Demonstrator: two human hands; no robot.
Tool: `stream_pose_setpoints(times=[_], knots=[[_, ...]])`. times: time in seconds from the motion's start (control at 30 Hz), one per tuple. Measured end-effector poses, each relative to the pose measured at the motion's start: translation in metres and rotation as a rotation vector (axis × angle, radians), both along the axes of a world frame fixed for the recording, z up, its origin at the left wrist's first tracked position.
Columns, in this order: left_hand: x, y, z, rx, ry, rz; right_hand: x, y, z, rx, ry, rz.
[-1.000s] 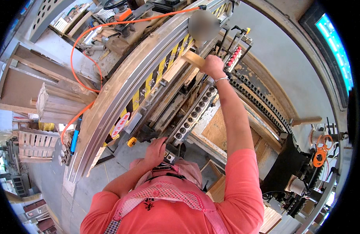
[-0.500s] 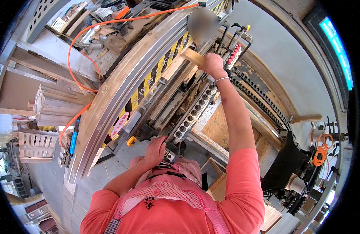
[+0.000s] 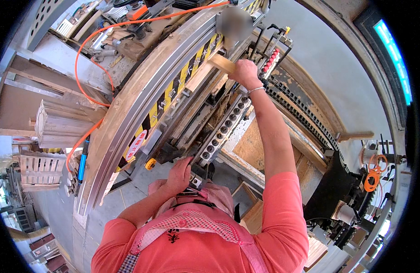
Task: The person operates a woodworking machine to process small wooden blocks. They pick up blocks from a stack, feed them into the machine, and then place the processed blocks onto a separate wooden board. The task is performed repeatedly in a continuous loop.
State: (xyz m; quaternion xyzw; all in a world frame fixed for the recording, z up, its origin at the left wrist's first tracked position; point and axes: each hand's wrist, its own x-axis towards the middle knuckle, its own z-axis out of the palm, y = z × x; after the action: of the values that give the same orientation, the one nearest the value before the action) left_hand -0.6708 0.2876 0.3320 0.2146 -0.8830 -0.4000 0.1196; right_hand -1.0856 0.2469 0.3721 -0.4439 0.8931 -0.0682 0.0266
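Note:
My right hand (image 3: 244,73) reaches far forward over the machine, its fingers closed on the right end of a short wooden block (image 3: 222,63). The block's left end meets a longer pale wood strip (image 3: 200,78) lying beside the black-and-yellow striped rail. My left hand (image 3: 178,176) is low and near my apron, fingers curled together at the machine's near end. What is under those fingers is hidden. Between the hands runs a metal bar with a row of round black holes or knobs (image 3: 222,129).
A curved wooden bench edge with a metal rail (image 3: 128,98) crosses on the left, with an orange hose (image 3: 78,59) over it. Red knobs (image 3: 271,60) stand beyond my right hand. Sawdust lies in a tray (image 3: 251,145). A lit screen (image 3: 392,59) is at far right.
The whole view has shifted slightly left. Both hands keep nearly the same places, and the wooden block stays in my right hand with no clear movement.

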Motion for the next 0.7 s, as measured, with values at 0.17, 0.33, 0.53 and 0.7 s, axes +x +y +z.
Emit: stream_pose_setpoints(times=[0.17, 0.33, 0.53, 0.7], knots=[[0.000, 0.000, -0.001, 0.026, -0.044, 0.000, -0.003, -0.001, -0.002, 0.023, -0.005, 0.012], [-0.001, 0.000, -0.002, 0.031, -0.021, 0.005, -0.002, 0.000, 0.000, 0.026, -0.001, 0.037], [-0.004, 0.002, 0.012, 0.063, -0.157, 0.030, -0.006, 0.001, -0.008, -0.020, 0.036, 0.057], [-0.006, 0.002, 0.025, 0.075, -0.290, 0.027, -0.004, 0.001, -0.005, -0.041, 0.010, 0.057]])
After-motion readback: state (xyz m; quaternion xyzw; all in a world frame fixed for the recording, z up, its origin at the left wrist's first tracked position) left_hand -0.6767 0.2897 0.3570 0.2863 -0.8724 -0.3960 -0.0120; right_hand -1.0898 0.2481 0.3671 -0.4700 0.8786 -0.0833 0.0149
